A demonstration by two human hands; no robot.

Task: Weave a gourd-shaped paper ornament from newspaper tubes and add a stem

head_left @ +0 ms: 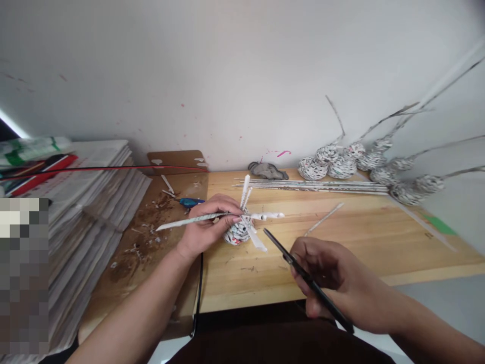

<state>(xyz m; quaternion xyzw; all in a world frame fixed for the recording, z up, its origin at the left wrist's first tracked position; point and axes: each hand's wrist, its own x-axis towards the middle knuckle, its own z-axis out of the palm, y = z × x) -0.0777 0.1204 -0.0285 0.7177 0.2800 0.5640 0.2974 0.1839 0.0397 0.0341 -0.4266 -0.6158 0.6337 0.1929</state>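
Note:
My left hand (206, 225) pinches the top of a small woven paper piece (238, 233), where several white rolled paper strips stick out. One long strip (185, 221) points left from under my fingers, and a flattened strip (258, 241) hangs toward the right. My right hand (329, 273) is closed around a dark, long, narrow tool (303, 273), perhaps scissors, whose tip lies just right of the flattened strip, apart from it. Behind my right hand a loose paper strip (324, 219) lies on the wooden table (246, 288).
Woven gourd-like paper pieces (341, 164) with long stems stand at the back right. Thin paper rods (314, 187) and a grey cloth-like item (268, 170) lie near the wall. Stacked paper (109, 217) rises at left, beside brown board (147, 253) with scraps and a blue-handled tool (189, 202).

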